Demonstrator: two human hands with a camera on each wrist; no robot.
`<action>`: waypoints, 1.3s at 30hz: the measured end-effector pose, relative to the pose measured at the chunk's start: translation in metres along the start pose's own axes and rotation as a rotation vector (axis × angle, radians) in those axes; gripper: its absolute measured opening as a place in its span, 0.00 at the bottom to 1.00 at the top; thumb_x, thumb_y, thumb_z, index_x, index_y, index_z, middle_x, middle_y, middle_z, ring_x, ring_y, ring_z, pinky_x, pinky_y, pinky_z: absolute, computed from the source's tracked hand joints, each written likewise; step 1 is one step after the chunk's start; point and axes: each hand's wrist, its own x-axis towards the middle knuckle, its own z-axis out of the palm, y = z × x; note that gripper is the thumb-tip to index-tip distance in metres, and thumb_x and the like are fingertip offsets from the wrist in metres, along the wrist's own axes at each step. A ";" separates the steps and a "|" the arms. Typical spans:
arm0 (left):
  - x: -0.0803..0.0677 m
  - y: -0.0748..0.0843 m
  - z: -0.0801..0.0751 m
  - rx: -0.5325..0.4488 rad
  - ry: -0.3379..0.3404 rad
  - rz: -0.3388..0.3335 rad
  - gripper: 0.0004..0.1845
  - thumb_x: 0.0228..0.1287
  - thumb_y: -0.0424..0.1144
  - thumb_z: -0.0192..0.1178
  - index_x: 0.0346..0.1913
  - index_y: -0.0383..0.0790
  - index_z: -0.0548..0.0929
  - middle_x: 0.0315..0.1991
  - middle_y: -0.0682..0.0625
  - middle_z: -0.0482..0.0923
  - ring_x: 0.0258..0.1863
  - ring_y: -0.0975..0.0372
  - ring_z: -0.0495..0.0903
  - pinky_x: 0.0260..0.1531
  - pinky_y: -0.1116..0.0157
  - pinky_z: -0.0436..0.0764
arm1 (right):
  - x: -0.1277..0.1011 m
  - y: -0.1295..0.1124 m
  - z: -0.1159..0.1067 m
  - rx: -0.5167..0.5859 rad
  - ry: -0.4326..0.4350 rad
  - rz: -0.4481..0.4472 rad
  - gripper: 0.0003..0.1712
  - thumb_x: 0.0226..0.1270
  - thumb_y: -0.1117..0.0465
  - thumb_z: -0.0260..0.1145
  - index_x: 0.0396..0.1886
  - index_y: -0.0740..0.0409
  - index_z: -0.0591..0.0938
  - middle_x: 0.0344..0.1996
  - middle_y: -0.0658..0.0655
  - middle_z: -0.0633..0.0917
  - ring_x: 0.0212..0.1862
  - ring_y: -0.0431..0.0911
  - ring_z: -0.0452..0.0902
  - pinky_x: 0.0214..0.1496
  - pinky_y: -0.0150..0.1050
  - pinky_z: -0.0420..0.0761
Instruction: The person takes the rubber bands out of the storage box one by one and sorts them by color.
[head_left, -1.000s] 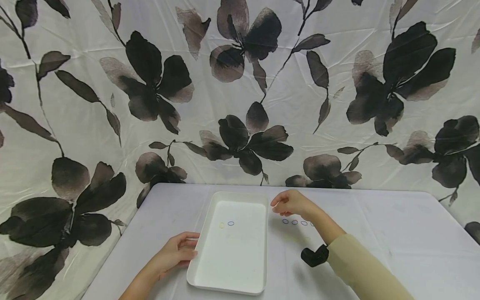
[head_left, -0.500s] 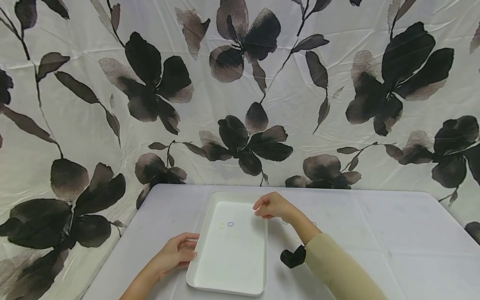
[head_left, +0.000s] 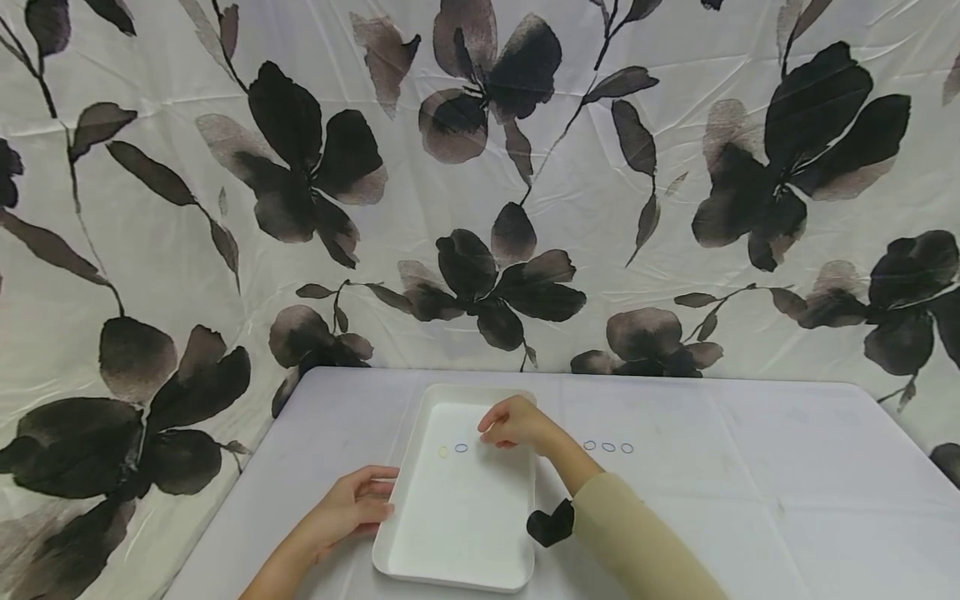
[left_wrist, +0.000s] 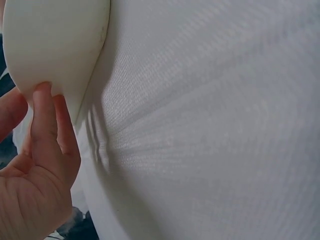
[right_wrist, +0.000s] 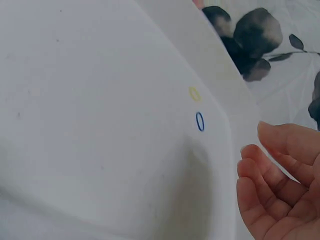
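Note:
A shallow white tray lies on the table, holding a small yellow ring and a blue ring. My left hand holds the tray's left edge, its thumb and fingers touching the outer wall in the left wrist view. Above the tray's upper right part hovers my right hand, fingers bent, to the right of the blue ring. The right wrist view shows these fingers curled with the thumb near them. Whether a tiny ring sits between the fingertips cannot be seen.
Right of the tray, several blue rings lie in a row on the white tablecloth. The right forearm covers part of the table beside them. A black wrist strap piece hangs below the right sleeve. Floral cloth hangs behind the table.
My right hand has moved left from above the table beside the row of blue rings to above the tray. The left hand and the tray have stayed in place.

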 end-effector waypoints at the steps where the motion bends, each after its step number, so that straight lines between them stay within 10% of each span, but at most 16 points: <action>1: 0.000 0.000 0.000 0.000 0.003 -0.004 0.33 0.55 0.29 0.63 0.63 0.26 0.62 0.52 0.38 0.73 0.44 0.54 0.79 0.39 0.57 0.80 | 0.001 0.000 0.003 -0.001 -0.001 -0.010 0.06 0.51 0.71 0.70 0.30 0.66 0.83 0.17 0.51 0.76 0.20 0.41 0.69 0.24 0.29 0.73; 23: 0.001 -0.001 0.001 0.000 -0.002 0.004 0.32 0.56 0.31 0.62 0.64 0.28 0.62 0.55 0.35 0.69 0.47 0.54 0.77 0.41 0.57 0.79 | 0.019 0.020 0.051 -0.310 0.169 -0.146 0.06 0.50 0.65 0.71 0.25 0.61 0.81 0.21 0.49 0.75 0.25 0.40 0.67 0.26 0.32 0.69; 39: 0.000 0.001 0.004 -0.013 0.010 0.000 0.32 0.56 0.29 0.61 0.63 0.26 0.62 0.53 0.36 0.71 0.45 0.55 0.78 0.40 0.57 0.80 | 0.009 0.010 0.055 -0.489 0.122 -0.128 0.12 0.60 0.64 0.65 0.18 0.57 0.75 0.18 0.47 0.72 0.21 0.39 0.64 0.20 0.30 0.63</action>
